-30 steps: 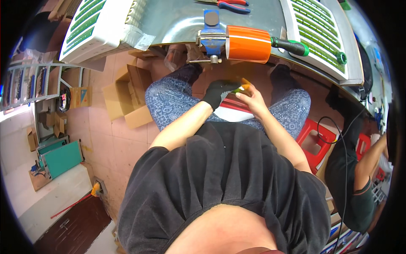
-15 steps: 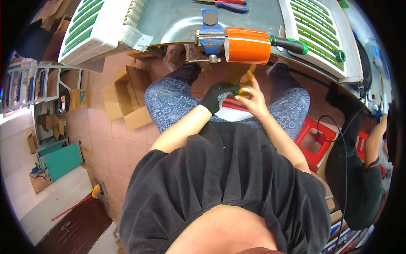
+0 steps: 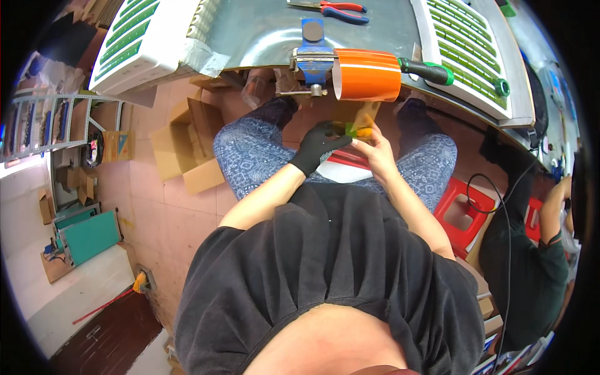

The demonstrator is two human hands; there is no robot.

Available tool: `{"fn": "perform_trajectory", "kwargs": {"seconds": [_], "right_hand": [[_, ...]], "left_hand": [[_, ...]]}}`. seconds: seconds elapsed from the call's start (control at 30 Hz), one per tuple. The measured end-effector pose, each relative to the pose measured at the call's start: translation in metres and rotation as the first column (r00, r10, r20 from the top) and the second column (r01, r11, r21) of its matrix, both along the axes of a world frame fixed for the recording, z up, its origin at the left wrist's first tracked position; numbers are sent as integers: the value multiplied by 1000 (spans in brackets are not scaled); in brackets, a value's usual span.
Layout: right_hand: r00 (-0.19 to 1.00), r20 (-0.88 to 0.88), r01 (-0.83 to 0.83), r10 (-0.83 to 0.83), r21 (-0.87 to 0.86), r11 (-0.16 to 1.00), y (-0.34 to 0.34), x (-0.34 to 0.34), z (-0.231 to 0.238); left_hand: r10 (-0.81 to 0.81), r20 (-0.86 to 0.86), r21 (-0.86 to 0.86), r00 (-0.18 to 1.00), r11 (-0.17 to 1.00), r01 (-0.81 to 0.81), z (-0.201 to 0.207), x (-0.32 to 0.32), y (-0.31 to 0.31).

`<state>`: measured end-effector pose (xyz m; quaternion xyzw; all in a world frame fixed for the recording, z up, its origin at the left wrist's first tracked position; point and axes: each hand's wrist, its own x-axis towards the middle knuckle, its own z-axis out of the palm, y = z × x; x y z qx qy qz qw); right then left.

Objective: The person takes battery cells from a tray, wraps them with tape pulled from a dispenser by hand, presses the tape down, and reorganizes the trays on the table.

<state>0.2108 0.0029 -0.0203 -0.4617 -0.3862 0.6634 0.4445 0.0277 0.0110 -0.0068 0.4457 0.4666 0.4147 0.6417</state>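
My left hand (image 3: 316, 149), in a black glove, is closed with its fingertips at a small green flat piece (image 3: 351, 129) over my lap. My bare right hand (image 3: 379, 155) pinches the other side of that piece, with a yellow-orange bit at its fingertips. A see-through amber strip (image 3: 365, 111) hangs between the hands and a wide orange roll (image 3: 369, 75). The roll sits at the bench edge beside a blue vise (image 3: 314, 62). From its right end sticks a black-and-green tool handle (image 3: 431, 71). The fingers partly hide the green piece.
Red-and-blue pliers (image 3: 334, 10) lie on the metal bench (image 3: 262, 31). White racks with green slats (image 3: 469, 56) stand at both sides. An open cardboard box (image 3: 190, 140) is on the floor at left. At right are a red stool (image 3: 459, 209) and another person's arm (image 3: 558, 203).
My left hand has turned slightly and its fingers have shifted over the piece, so more green shows. The right hand has moved little. The whole view has shifted slightly.
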Motion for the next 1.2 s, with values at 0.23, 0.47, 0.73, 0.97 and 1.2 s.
{"fn": "perform_trajectory", "kwargs": {"seconds": [0.23,0.47,0.73,0.97,1.2], "right_hand": [[999,4,-33,34,-43,999,-4,0,9],[869,491,-158,-53,378,912,-2,9,17],[855,509,-184,-104,484,855,-1,15,25],[552,589,-98,-590,749,656,40,49,95],[65,939,-205,-337,343,917,79,30,129]], "left_hand": [[-60,110,-99,992,993,71,-9,2,9],[-16,464,-171,886,980,107,-6,11,16],[16,430,-172,903,983,64,6,14,12],[-73,204,-133,976,986,102,17,-5,8],[-171,58,-123,983,976,177,29,-10,0]]}}
